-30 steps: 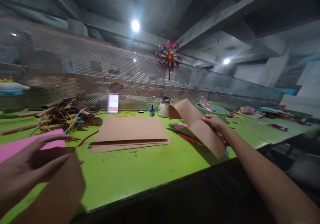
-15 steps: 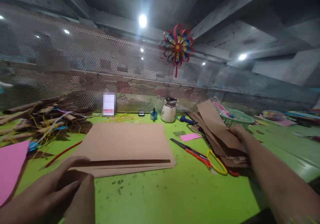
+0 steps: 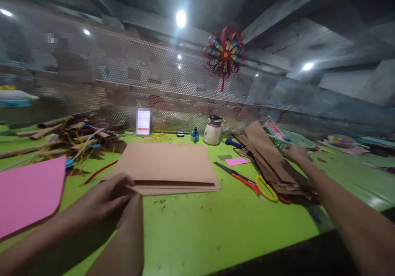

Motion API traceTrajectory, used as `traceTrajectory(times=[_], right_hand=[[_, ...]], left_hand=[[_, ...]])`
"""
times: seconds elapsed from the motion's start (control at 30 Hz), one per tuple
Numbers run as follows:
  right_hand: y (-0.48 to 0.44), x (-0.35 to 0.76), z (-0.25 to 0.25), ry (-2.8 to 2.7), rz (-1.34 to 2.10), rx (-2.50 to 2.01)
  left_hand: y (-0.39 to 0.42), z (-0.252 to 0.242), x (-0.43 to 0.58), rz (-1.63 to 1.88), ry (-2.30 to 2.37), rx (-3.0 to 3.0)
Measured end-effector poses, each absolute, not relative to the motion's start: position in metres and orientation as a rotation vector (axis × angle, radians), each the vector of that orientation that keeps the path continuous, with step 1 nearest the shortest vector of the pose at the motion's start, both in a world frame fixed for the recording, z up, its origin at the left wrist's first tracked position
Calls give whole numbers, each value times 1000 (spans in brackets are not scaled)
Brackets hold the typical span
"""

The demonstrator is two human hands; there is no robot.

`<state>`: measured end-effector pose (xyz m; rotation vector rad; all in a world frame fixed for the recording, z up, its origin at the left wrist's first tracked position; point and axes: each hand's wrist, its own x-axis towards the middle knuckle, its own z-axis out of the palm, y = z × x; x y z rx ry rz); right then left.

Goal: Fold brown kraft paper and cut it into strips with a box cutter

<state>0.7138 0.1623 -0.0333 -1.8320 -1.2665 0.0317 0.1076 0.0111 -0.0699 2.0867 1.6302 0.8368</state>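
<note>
My left hand (image 3: 119, 191) is closed at the near left corner of a neat stack of brown kraft paper (image 3: 169, 163). Under its thumb and fingers hangs a brown piece (image 3: 126, 243) that looks like kraft paper in shadow. My right hand (image 3: 296, 152) is stretched out to the right, blurred by motion, beside a loose pile of brown kraft paper (image 3: 268, 161) and the green basket (image 3: 304, 141). Its fingers are not clear. Scissors (image 3: 247, 182) with orange and yellow handles lie between the stack and the pile.
Pink sheet (image 3: 31, 193) at left, below a heap of brown strips and yellow string (image 3: 83, 138). Along the back stand a blurred phone-like screen (image 3: 143, 121), a blue bottle (image 3: 194, 135) and a white jar (image 3: 212, 132). A blue-handled tool (image 3: 233, 143) lies near the pile.
The view has shifted, so the table sits farther right and higher. My left hand stays at the stack's corner. My right hand has blurred and seems to have moved slightly off the loose pile.
</note>
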Motion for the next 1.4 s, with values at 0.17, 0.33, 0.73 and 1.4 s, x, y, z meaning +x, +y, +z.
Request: traceTrajectory(times=[0.17, 0.33, 0.73, 1.4], right_hand=[[92, 575, -20, -1633, 248, -1614], [-13, 409, -43, -1924, 1170, -823], [-44, 370, -76, -1658, 1208, -942], [-12, 383, -8, -1451, 756, -636]], left_hand=[[6, -13, 144, 666, 1400, 2277], [11, 40, 174, 666, 1214, 2436], [-45, 104, 186, 1186, 1011, 2561], [-70, -69, 168, 721, 540, 1140]])
